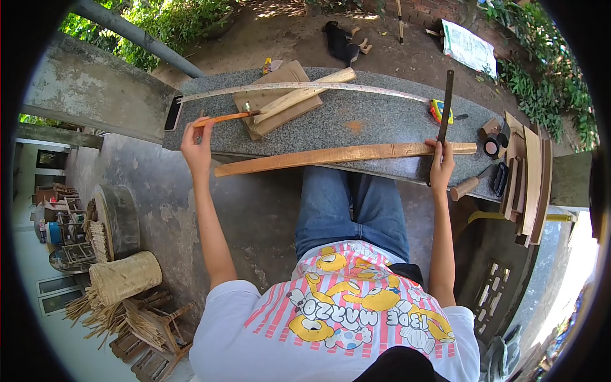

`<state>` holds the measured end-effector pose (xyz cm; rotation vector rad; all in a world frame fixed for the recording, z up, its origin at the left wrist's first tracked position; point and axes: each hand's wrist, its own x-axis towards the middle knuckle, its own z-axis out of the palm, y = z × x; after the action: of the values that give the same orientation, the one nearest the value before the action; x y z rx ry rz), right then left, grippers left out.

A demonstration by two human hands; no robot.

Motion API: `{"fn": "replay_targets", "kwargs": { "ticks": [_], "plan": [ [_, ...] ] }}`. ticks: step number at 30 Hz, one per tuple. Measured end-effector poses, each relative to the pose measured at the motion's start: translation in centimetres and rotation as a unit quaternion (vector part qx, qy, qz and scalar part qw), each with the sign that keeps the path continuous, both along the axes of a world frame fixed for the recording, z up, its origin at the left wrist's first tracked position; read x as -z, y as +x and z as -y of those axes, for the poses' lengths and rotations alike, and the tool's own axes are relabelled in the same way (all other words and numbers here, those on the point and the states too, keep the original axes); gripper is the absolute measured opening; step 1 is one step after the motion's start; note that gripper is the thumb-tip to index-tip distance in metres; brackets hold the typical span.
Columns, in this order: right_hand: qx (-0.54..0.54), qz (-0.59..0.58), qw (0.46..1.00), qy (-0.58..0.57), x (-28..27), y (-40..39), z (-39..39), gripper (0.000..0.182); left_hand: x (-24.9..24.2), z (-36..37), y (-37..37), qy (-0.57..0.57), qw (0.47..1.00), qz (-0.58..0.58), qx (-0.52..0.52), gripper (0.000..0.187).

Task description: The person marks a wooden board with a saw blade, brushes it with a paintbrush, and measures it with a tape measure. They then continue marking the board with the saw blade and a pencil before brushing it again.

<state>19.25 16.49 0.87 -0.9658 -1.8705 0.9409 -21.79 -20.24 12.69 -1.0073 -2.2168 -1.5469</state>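
Observation:
On the left, my left hand (198,141) pinches a slim orange-brown stick (223,118) with a dark tip pointing right, over the granite bench. My right hand (441,167) has its fingers around the lower part of a dark flat bar (447,102), which looks like a ruler and stands across a long wooden strip (337,154). That strip lies along the bench's near edge, its left end jutting past it. Beyond it, the white blade of a tape measure (440,111) stretches across the bench. A pale round-edged stick (299,95) rests on a brown board (258,127).
The granite bench (388,124) spans the front. At its right are a wooden-handled tool (464,187), a tape roll (491,148) and several stacked boards (530,178). A phone (173,113) lies at the left end. A dog (342,43) lies on the ground beyond.

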Motion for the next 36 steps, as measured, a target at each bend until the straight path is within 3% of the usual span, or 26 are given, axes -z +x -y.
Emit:
{"fn": "replay_targets", "kwargs": {
  "ticks": [3,5,9,14,19,23,30,33,36],
  "plan": [
    [0.003,0.014,1.000,0.016,-0.3,0.0,0.1,0.028,-1.3,-0.3,1.8,0.078,0.996,0.037,-0.022,0.019],
    [0.014,0.011,1.000,0.016,0.0,-0.2,0.2,0.028,-2.2,-1.1,2.8,0.058,0.998,0.001,0.000,0.018],
    [0.019,-0.019,1.000,0.008,0.1,-0.4,0.4,0.025,-3.4,-6.4,8.2,0.125,0.990,0.056,0.042,0.018],
    [0.024,-0.038,0.999,0.001,0.2,-0.4,0.6,0.023,0.1,-16.4,15.7,0.134,0.963,0.161,0.167,0.020],
    [0.031,-0.047,0.998,0.019,1.2,-0.1,0.3,0.021,2.6,-24.0,22.2,0.101,0.948,0.205,0.220,0.020],
    [0.030,-0.022,0.999,0.032,1.2,0.2,0.4,0.025,6.4,-25.4,21.4,0.047,0.972,0.100,0.209,0.020],
    [0.042,-0.051,0.998,0.016,1.3,-0.1,0.7,0.019,4.0,-20.0,12.8,0.122,0.983,0.077,0.116,0.017],
    [0.049,-0.046,0.997,0.031,1.4,-0.2,0.7,0.019,2.3,-20.2,13.3,0.196,0.969,0.103,0.106,0.016],
    [0.044,-0.051,0.998,0.021,1.1,-0.3,0.9,0.020,2.2,-22.9,17.4,0.241,0.941,0.151,0.181,0.018]
  ]
}}
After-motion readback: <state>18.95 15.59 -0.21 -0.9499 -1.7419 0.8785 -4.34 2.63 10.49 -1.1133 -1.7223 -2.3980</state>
